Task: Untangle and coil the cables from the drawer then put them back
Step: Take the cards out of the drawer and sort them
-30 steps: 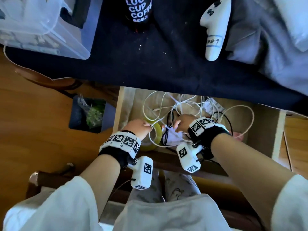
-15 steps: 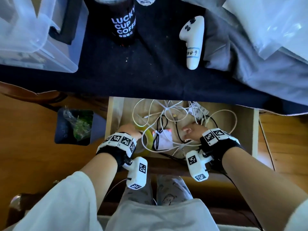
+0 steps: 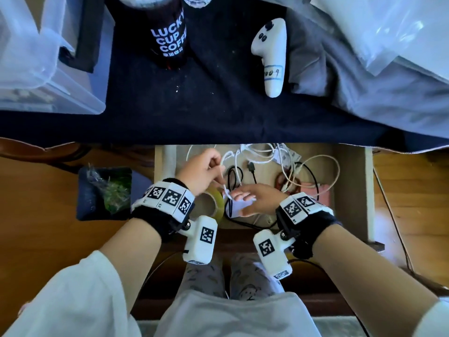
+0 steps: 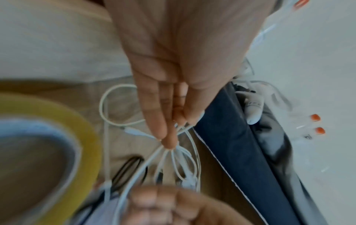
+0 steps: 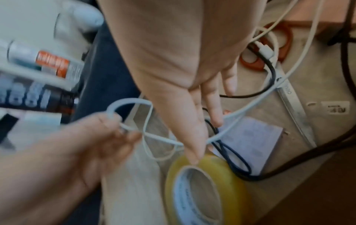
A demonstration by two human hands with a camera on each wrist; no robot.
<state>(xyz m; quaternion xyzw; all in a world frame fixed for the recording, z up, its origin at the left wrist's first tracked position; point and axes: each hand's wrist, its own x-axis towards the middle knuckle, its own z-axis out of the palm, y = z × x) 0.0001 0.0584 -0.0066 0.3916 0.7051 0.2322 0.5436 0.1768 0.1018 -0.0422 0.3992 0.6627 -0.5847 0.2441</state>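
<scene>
Since the earlier frame, the left hand [image 3: 202, 170] has risen from beside the tape roll [image 3: 209, 201] toward the back of the open drawer [image 3: 349, 190], and the right hand [image 3: 255, 199] has shifted leftward to the drawer's front centre. Left hand: thumb and fingertips [image 4: 169, 141] pinch a bunch of white cable [image 3: 257, 156] strands, which fan out below the pinch toward the tangle. Right hand: fingers [image 5: 194, 146] extended and relaxed, palm down, with a white strand crossing under them and touching them; no grip is visible, and the forefinger tip reaches the rim of the yellow tape roll. Both hands are near each other but apart, joined only by the white strand between them. Cables: white and black cable [image 3: 233, 176] loops lie tangled on the drawer floor, with a cream-coloured loop [image 3: 332, 176] toward the right side (over orange-handled scissors [image 5: 285, 44]) and a pale note pad [image 5: 254, 141] beneath the right hand. Above the drawer, on the dark cloth [image 3: 218, 113]: a black coffee cup [image 3: 168, 37], a white controller [image 3: 271, 57] and a clear plastic bin [image 3: 36, 69].
</scene>
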